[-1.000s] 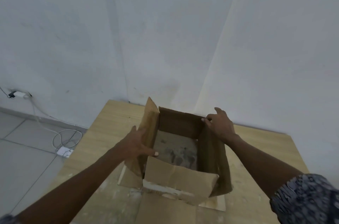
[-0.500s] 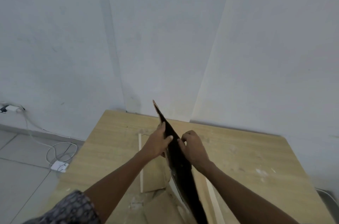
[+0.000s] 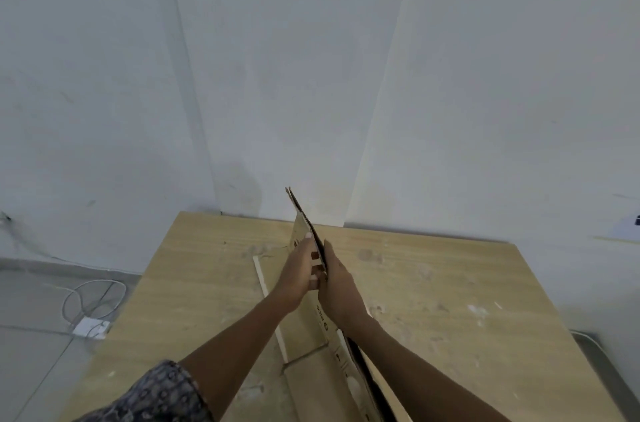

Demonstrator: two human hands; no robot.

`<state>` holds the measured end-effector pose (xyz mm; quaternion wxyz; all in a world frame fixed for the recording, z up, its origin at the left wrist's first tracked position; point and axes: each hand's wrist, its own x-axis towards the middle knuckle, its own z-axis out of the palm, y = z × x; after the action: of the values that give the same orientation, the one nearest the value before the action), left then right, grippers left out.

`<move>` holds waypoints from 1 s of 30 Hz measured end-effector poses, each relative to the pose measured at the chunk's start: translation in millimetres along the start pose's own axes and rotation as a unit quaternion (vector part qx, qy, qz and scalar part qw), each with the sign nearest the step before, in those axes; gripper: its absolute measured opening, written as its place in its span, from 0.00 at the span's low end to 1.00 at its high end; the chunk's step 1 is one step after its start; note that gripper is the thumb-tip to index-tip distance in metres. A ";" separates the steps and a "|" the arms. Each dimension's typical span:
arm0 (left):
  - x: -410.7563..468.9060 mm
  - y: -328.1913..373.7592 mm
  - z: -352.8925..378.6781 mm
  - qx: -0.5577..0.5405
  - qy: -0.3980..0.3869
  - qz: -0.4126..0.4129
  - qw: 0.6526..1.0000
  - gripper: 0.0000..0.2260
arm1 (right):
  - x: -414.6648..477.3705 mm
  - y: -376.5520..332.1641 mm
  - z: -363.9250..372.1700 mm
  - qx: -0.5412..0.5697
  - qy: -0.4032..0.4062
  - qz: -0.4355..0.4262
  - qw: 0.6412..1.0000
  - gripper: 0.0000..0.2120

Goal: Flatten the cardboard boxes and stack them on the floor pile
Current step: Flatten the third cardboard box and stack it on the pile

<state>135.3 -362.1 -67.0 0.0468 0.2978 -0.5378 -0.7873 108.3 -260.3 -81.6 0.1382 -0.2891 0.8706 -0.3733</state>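
Observation:
A brown cardboard box (image 3: pixel 300 217), collapsed flat, stands on edge on the wooden table (image 3: pixel 433 283) and runs from its raised far corner down toward me. My left hand (image 3: pixel 298 271) presses flat against its left face with straight fingers. On the right face lies my right hand (image 3: pixel 337 279), also flat, so the two palms squeeze the box between them. The near end of the box reaches the bottom of the view beside my right forearm.
A flat cardboard sheet (image 3: pixel 273 314) lies on the table under the box. White walls meet in a corner behind the table. On the grey floor at the left lie a coiled white cable (image 3: pixel 93 297) and a white adapter (image 3: pixel 90 328).
The box was open and upright with a hand on each side wall. Both hands pushed the walls together, and it is now flat on edge between my palms.

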 end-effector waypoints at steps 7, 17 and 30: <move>-10.0 -6.6 -2.9 0.101 -0.036 0.007 0.994 0.21 | -2.5 5.3 5.2 -0.240 -0.014 -0.039 0.970 0.39; -11.3 -7.7 -24.8 0.039 0.043 0.077 0.995 0.22 | -3.0 -46.2 -25.0 -0.316 -0.006 -0.122 0.941 0.27; -0.5 21.2 -25.0 0.209 0.161 0.339 0.903 0.18 | 24.4 -65.1 -129.9 -0.042 0.147 -0.149 0.977 0.30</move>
<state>143.5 -391.3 -54.3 0.3332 0.2228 -0.7440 -0.5347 55.7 -237.1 54.1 -0.0610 -0.3631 0.8434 -0.3912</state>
